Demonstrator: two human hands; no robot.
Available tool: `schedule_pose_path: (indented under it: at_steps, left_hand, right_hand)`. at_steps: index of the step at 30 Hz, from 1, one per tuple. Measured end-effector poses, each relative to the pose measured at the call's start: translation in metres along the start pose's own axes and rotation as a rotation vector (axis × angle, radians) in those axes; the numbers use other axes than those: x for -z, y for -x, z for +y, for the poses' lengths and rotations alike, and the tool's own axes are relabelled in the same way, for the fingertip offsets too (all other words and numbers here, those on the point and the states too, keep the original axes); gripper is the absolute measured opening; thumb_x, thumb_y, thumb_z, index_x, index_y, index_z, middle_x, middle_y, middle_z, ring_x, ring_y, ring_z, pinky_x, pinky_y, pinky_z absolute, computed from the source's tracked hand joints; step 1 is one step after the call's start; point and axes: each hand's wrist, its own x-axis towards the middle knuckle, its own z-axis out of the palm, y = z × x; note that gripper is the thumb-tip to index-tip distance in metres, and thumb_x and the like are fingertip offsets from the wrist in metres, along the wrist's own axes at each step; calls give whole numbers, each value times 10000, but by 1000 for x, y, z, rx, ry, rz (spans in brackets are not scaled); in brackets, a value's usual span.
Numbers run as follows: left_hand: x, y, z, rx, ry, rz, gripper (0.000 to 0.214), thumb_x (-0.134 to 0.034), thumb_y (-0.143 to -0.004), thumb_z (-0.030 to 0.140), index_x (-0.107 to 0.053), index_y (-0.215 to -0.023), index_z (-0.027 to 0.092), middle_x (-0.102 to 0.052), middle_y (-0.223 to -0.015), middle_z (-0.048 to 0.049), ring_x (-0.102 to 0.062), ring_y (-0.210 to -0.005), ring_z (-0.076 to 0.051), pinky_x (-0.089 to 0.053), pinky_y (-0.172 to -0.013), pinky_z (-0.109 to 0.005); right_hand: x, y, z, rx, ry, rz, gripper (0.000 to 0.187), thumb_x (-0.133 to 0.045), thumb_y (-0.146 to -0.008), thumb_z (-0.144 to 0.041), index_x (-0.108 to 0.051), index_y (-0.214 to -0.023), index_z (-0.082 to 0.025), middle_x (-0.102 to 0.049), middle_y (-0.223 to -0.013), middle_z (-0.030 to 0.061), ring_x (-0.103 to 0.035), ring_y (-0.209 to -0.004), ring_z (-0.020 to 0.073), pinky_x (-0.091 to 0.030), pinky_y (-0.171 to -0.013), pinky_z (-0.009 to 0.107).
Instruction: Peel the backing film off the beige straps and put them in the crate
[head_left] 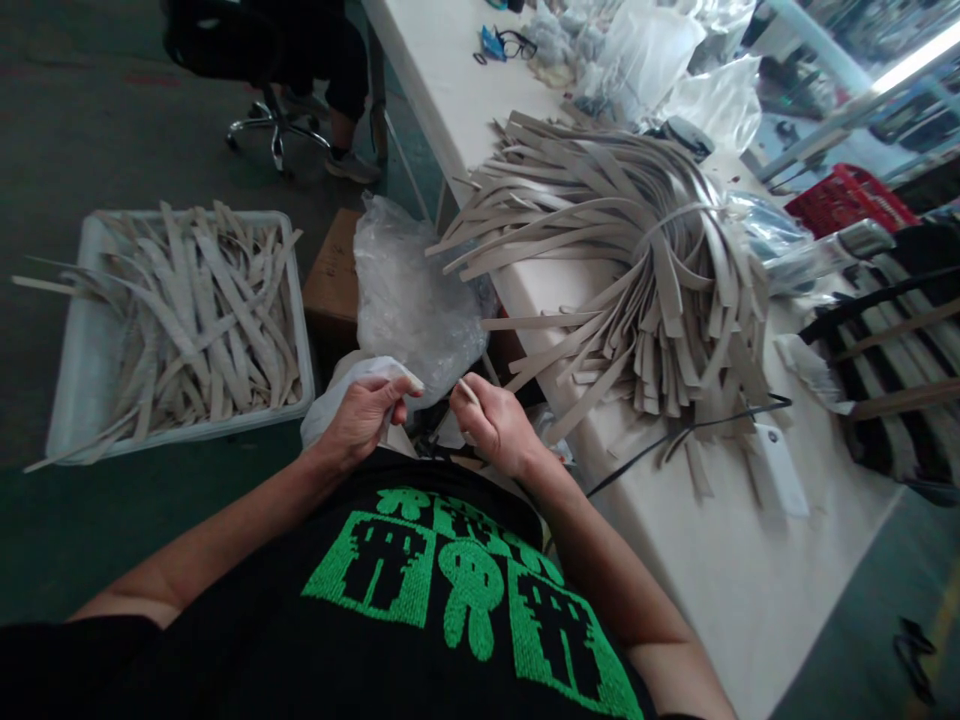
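My left hand (366, 412) is closed in a pinch in front of my body. Whatever it grips is too small to make out, and a white plastic bag (330, 400) lies just behind it. A short gap to the right, my right hand (495, 425) is closed on a beige strip (469, 391), of which only the end shows between thumb and finger. On the table beside that hand lies a big tied bundle of grey-beige strips (660, 250), its loose ends hanging past the table edge.
At left on the floor stands a white bin (67, 400) full of loose strips (202, 310). Beside it are a cardboard box (334, 270) and a clear plastic bag (412, 290). A white table (720, 600) runs along my right, with a white phone-like object (780, 470). Someone sits by an office chair (274, 125).
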Motion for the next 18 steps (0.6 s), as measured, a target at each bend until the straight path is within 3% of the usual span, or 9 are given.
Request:
schedule_pose_path:
  at_steps: [3, 8, 12, 15, 18]
  left_hand:
    - [-2, 0, 1, 9, 37, -8, 454, -903, -636, 578, -770, -661, 145, -530, -441, 1, -454, -425, -79, -315, -422, -197]
    - [-6, 2, 1, 21, 93, -13, 452, -917, -643, 530, -811, -819, 129, -719, -727, -61, -449, -466, -53, -333, -429, -195]
    - [-3, 3, 0, 30, 85, -59, 482, -914, -637, 568, -750, -684, 117, -609, -558, -19, -445, -446, -59, -320, -424, -189]
    - [-1, 2, -2, 11, 65, -42, 527, -896, -634, 628, -730, -646, 127, -555, -495, -3, -466, -442, -67, -326, -428, -180]
    - [-2, 1, -4, 6, 71, -21, 531, -891, -631, 642, -759, -713, 134, -621, -565, -22, -459, -443, -64, -319, -411, -184]
  right_hand:
    - [-5, 2, 1, -47, 100, -135, 481, -528, -965, -660, -559, -835, -198, -551, -693, -1, -495, -643, 157, -298, -604, 272]
    - [-8, 1, 1, -1, 94, -191, 580, -343, -1018, -708, -539, -825, -197, -561, -726, 19, -494, -664, 164, -280, -610, 278]
    - [-8, 1, 1, 22, 74, -208, 577, -345, -1017, -696, -496, -758, -203, -530, -689, 9, -472, -643, 155, -263, -599, 282]
    - [-12, 1, 3, -5, 34, -157, 544, -316, -1049, -606, -466, -713, -205, -515, -660, 1, -451, -624, 144, -268, -600, 281]
    - [-18, 0, 5, -39, -34, -30, 487, -394, -1029, -540, -426, -669, -213, -446, -603, -28, -394, -579, 126, -264, -585, 273]
